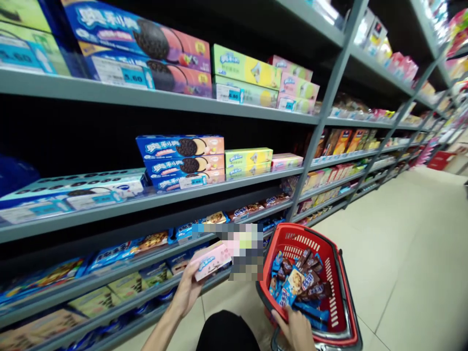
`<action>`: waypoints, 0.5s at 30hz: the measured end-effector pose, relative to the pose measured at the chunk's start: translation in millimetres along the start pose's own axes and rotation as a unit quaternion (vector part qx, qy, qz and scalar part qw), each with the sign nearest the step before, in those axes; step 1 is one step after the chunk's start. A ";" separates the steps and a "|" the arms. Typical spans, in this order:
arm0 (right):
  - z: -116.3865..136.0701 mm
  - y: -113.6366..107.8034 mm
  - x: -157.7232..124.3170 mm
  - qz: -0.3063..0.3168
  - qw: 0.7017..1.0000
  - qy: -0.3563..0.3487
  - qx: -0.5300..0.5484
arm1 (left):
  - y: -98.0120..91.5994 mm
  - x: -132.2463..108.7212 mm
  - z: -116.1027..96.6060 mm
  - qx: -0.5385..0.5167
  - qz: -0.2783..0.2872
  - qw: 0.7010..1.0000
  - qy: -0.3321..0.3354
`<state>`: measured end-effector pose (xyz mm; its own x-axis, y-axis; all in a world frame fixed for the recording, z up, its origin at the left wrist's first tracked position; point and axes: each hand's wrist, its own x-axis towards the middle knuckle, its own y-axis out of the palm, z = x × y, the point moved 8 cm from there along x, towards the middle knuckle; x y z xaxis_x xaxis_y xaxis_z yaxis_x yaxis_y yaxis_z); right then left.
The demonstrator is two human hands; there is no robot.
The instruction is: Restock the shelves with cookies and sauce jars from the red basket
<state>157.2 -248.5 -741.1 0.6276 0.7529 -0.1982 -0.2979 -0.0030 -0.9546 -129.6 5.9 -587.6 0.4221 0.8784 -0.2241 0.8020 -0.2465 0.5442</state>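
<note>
My left hand (189,285) is wrapped round one end of a pink biscuit box (211,262) with blue-and-white lettering. It holds the box in front of the lower shelves, left of the basket. The far end of the box is hidden by a blurred patch. My right hand (297,327) grips the near rim of a red plastic shopping basket (272,243) with a black handle. Inside the basket lie several blue cookie packs (292,285) and brown cookie packs (316,291), heaped on each other.
Grey metal shelving (234,187) runs along the left and recedes to the right. Blue biscuit boxes (164,163), green boxes (248,163) and cookie packs (151,241) fill several levels. A pale tiled floor (409,243) stretches to the right. My dark-clothed knee (227,331) is at the bottom.
</note>
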 end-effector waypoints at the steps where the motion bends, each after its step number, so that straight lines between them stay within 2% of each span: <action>1: -3.4 5.0 -0.8 0.002 1.000 0.009 0.008 | -1.6 0.8 -3.4 -0.006 -0.011 1.000 0.002; 5: -8.9 19.5 0.8 -0.003 0.999 0.032 0.016 | -6.3 -0.2 -21.7 -0.015 -0.049 0.999 0.015; 7: -4.3 18.4 4.9 -0.010 0.999 0.038 0.006 | -8.5 -2.8 -34.0 -0.010 -0.073 0.997 0.021; 9: 2.3 10.7 10.2 -0.021 0.999 0.044 -0.002 | -4.3 -5.9 -50.5 0.015 -0.071 0.997 0.028; 12: 10.8 -7.8 19.0 -0.033 0.998 0.053 -0.012 | 22.5 -10.2 -89.2 0.105 0.017 0.991 0.082; 15: 15.8 -28.8 29.9 -0.036 0.995 0.082 0.030 | 60.6 -20.2 -136.1 0.247 0.131 0.940 0.195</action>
<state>173.1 -215.5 -716.0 0.7568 0.6319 -0.1674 -0.2869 0.0910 -0.9536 -147.1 29.0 -440.1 0.5222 0.8210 0.2307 0.8316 -0.5502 0.0759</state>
